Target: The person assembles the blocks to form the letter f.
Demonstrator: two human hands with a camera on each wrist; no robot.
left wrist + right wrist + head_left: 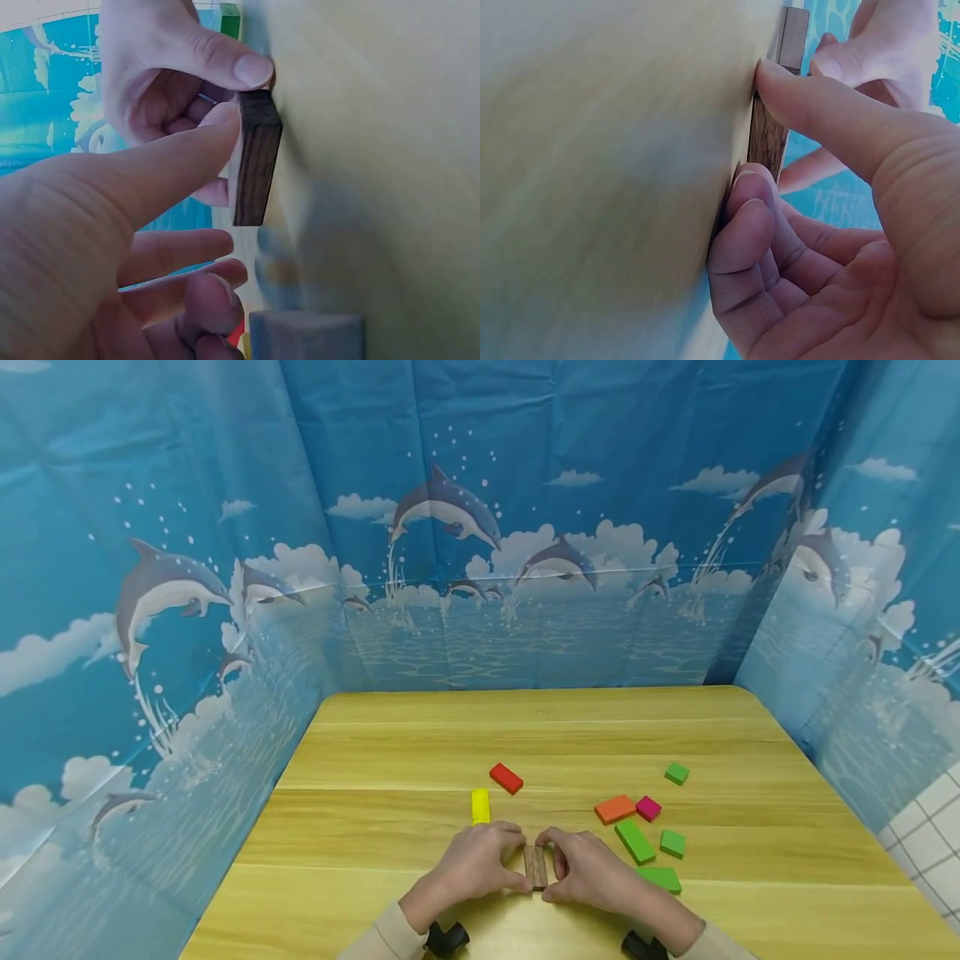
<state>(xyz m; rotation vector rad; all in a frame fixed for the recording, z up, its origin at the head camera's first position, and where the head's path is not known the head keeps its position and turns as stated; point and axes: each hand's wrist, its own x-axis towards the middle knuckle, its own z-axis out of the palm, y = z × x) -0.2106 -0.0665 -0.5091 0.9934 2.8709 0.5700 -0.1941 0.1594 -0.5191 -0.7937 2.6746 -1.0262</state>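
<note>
Two narrow brown wooden blocks (536,867) lie side by side on the table, between both hands. My left hand (483,858) holds them from the left, thumb at the near end and fingertips at the far end. In the left wrist view its thumb (202,139) presses on the dark brown block (256,169). From the right, my right hand (588,868) pinches the ends of the brown block (769,139), its thumb (787,86) at one end and curled fingertips (754,195) at the other.
Beyond the left hand lie a yellow block (480,806) and a red block (506,778). To the right are an orange block (615,810), a magenta block (648,808) and several green blocks (635,842). A dolphin-print curtain (540,635) surrounds the wooden table (375,752).
</note>
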